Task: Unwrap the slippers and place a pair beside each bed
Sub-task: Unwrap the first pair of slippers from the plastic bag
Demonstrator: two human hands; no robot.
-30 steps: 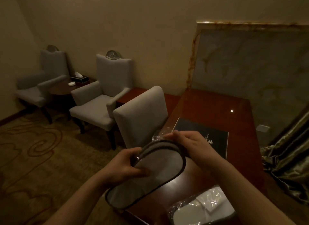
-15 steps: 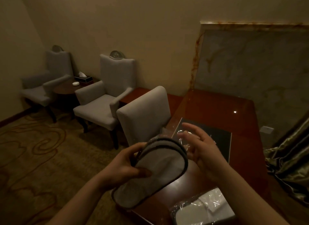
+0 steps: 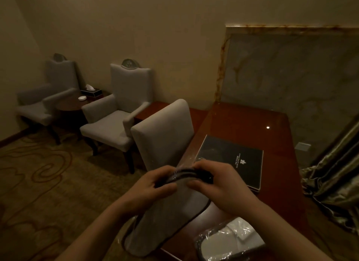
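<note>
A pair of grey slippers with dark trim (image 3: 167,220), still in clear plastic wrap, is held above the near corner of the desk (image 3: 242,124). My left hand (image 3: 153,189) pinches the toe end from the left. My right hand (image 3: 219,185) grips the same end from the right, fingers curled over the top edge. A second wrapped pair of white slippers (image 3: 227,241) lies on the desk by my right forearm. No bed is in view.
A black folder (image 3: 233,157) lies on the desk beyond my hands. A grey desk chair (image 3: 165,132) stands at the desk's left. Two grey armchairs (image 3: 114,115) flank a round side table (image 3: 71,105) with a tissue box. Curtains (image 3: 334,173) hang at right.
My right hand, which was open beside the slippers half a second ago, has closed on their toe end next to my left hand. The slippers have tilted more upright.
</note>
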